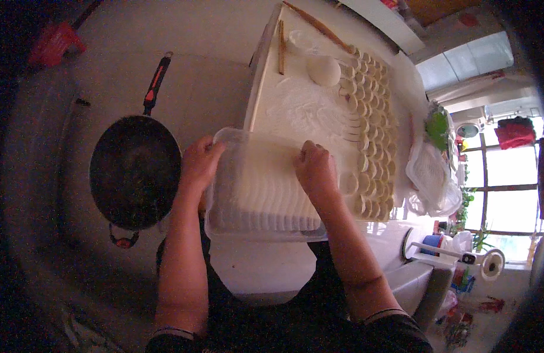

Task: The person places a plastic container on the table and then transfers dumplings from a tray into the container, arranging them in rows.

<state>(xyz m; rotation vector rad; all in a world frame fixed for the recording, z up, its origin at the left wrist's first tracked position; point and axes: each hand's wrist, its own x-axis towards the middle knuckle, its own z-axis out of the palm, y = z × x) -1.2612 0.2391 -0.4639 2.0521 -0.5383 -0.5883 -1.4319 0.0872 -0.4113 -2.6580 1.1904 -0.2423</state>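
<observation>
My left hand (200,165) grips the left rim of a clear, rectangular plastic container (223,194), with the thumb over its edge. The container has a ridged bottom and overlaps the near side of a floured board (265,106). Curled into a loose fist, my right hand (316,167) is at the container's right side; the fingers hide whether it grips the rim or something small. Rows of dumplings (373,132) line the board's right side. One pale round piece (350,183) lies beside my right wrist. Farther up the board rests a smooth dough ball (323,70).
Chopsticks (281,47) and a wooden rolling pin (320,27) lie at the board's far end. To my left is a dark frying pan (136,172), its handle pointing away. Plastic bags (430,172) and a white fan-like appliance (491,264) are on the right.
</observation>
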